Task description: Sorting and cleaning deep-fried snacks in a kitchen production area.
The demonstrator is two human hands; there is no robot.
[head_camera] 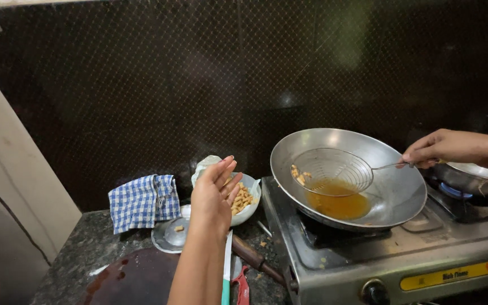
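Holding the thin wire handle of a round wire-mesh skimmer (332,168), right hand (433,150) has its grip pinched shut on the handle end, at the right rim of a wide steel wok (393,186). Skimmer basket sits tilted inside the wok, just above a shallow pool of amber oil (338,204); a few pale fried pieces (299,175) lie on the mesh at its left edge. Wok rests on the left burner of a steel gas stove (345,265); a second steel pan (470,175) is on the right burner, partly under the right wrist. Left hand (214,195) is raised, palm open, fingers spread loosely, grip holding nothing, hovering in front of a white bowl of pale fried pieces (247,199) on the dark speckled stone table (80,248). Left of the bowl: a blue-and-white checked cloth (142,201). Below it: a small steel lid (170,234). A wooden-handled tool (252,258) lies by the stove's front corner.
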